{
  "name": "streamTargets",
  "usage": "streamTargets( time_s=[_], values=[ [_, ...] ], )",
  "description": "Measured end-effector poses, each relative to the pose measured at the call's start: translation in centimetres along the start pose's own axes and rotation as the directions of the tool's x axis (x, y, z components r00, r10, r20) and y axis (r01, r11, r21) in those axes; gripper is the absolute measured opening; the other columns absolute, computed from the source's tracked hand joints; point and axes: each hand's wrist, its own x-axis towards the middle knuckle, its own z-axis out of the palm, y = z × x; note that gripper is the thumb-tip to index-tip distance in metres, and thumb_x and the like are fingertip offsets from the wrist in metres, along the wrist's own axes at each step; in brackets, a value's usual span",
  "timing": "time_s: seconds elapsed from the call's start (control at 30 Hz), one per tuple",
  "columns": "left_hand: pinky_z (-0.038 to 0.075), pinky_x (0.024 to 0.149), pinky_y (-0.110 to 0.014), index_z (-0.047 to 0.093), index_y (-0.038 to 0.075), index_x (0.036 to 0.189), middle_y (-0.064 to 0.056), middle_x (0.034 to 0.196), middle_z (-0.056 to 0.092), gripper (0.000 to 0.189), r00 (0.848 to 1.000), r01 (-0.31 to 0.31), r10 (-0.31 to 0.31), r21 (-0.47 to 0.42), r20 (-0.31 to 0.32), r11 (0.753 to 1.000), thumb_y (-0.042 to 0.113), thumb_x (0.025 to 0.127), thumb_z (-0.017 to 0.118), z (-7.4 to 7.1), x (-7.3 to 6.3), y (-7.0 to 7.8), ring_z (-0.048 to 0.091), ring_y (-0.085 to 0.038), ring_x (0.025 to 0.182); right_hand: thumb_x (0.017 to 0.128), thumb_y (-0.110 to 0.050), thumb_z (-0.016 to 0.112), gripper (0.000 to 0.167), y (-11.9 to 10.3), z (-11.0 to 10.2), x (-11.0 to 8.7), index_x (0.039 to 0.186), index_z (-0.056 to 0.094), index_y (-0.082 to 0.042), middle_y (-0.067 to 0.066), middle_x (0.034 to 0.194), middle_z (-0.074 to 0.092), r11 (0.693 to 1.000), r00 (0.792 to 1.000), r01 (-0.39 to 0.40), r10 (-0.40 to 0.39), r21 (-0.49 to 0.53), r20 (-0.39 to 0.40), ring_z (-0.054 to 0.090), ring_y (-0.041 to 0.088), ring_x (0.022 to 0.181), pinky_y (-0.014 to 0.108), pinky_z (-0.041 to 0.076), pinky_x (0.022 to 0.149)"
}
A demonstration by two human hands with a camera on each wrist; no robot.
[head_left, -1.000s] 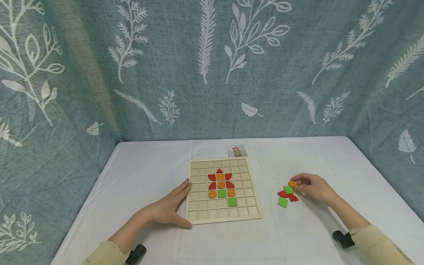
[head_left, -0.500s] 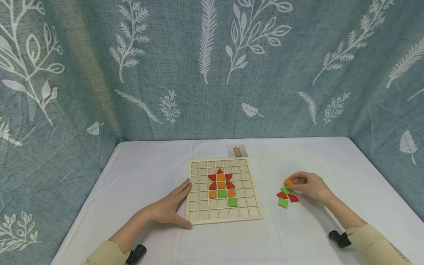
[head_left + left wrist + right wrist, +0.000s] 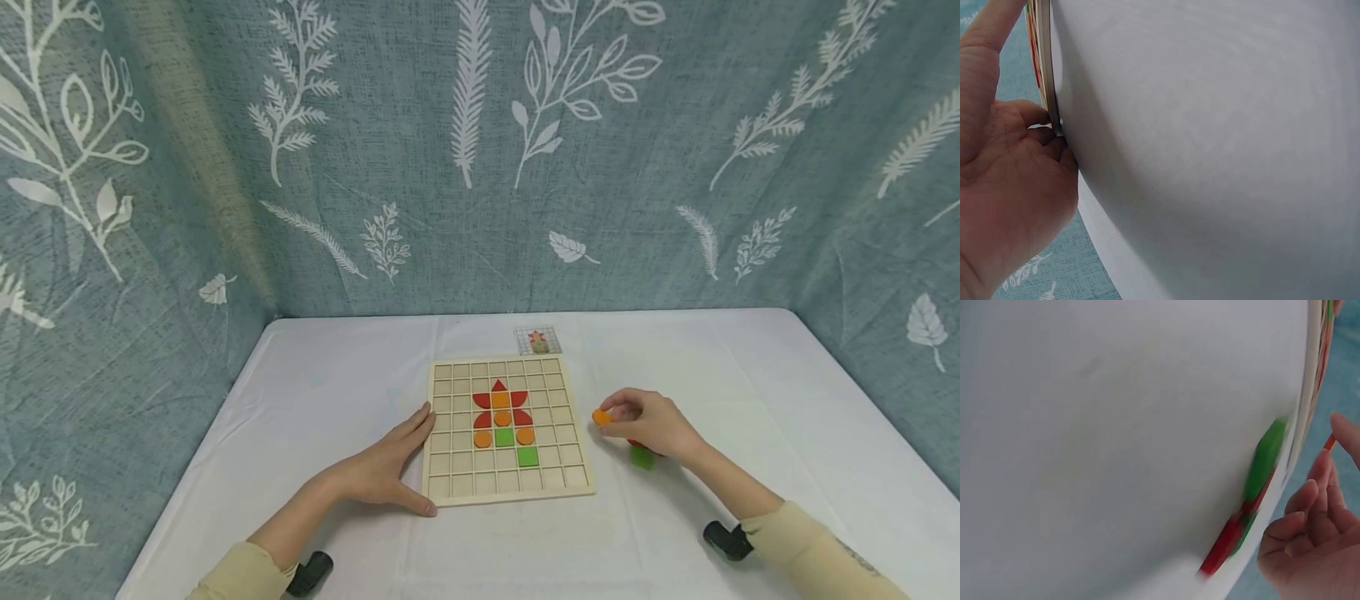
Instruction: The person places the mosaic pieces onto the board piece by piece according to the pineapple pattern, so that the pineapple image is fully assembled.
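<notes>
A leafy teal curtain (image 3: pixel 345 125) fills my head feed, and below it stretches the white-covered desk (image 3: pixel 337 358). Mid-desk sits the pale gridded board (image 3: pixel 452 392), near the far edge, its cells carrying a pattern: a red triangle on top, red petal-like pieces flanking an orange square and a disc, then two more orange discs with a green square between them, another green square under the right one. My left hand (image 3: pixel 386 467) lies with thumb and fingers spread along the board's left edge, thumb at its near-left corner. My right hand (image 3: pixel 648 425) has thumb and fingers pinching a plain round orange disc (image 3: pixel 601 417), and that disc is just beside the board's right edge! Half a second ago it was over by the loose pieces (image 3: pixel 642 457); now hand and disc are well to the left, and the hand hides most of those red and green bits. Left hand and filled cells: unchanged.
</notes>
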Motion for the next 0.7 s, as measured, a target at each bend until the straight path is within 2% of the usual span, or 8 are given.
streamTargets(
  time_s=[0.17, 0.27, 0.43, 0.7],
  values=[
    [0.016, 0.115, -0.055, 0.01, -0.004, 0.154, -0.021, 0.161, -0.003, 0.127, 1.0, 0.003, -0.003, 0.0, 0.0, 1.0, 0.047, 0.068, 0.087, -0.1, 0.0, 0.0, 0.001, -0.04, 0.147, 0.08, -0.024, 0.081, 0.028, -2.0, 1.9, 0.3, 0.101, 0.069, -0.01, -0.002, 0.077, 0.06, 0.994, 0.993, 0.105, -0.107, 0.043, 0.048, 0.053, 0.016, 0.07, 0.028, 0.043, 0.06],
    [0.016, 0.115, -0.056, 0.009, -0.004, 0.154, -0.021, 0.161, -0.003, 0.127, 1.0, 0.004, -0.004, 0.004, 0.0, 1.0, 0.047, 0.068, 0.087, 0.0, 0.0, 0.0, 0.001, -0.04, 0.147, 0.079, -0.022, 0.081, 0.027, -3.1, 3.2, 0.5, 0.101, 0.069, -0.011, -0.003, 0.074, 0.06, 0.988, 0.985, 0.139, -0.145, 0.071, 0.091, 0.054, 0.015, 0.068, 0.026, 0.042, 0.059],
    [0.016, 0.115, -0.055, 0.009, -0.004, 0.154, -0.02, 0.161, -0.004, 0.126, 1.0, 0.003, -0.003, 0.009, 0.002, 1.0, 0.048, 0.068, 0.086, 0.0, 0.0, -0.1, 0.001, -0.039, 0.147, 0.08, -0.02, 0.081, 0.025, -4.6, 5.2, 0.7, 0.1, 0.068, -0.011, -0.005, 0.071, 0.059, 0.978, 0.963, 0.198, -0.207, 0.069, 0.171, 0.054, 0.013, 0.066, 0.024, 0.043, 0.06],
    [0.017, 0.115, -0.056, 0.01, -0.004, 0.154, -0.021, 0.161, -0.003, 0.127, 1.0, 0.003, -0.003, 0.008, -0.004, 1.0, 0.048, 0.067, 0.087, 0.1, 0.0, -0.2, 0.002, -0.04, 0.147, 0.08, -0.015, 0.08, 0.021, -6.1, 7.4, 1.2, 0.096, 0.067, -0.011, -0.008, 0.068, 0.057, 0.953, 0.926, 0.3, -0.303, 0.046, 0.226, 0.052, 0.008, 0.062, 0.021, 0.044, 0.058]
  ],
)
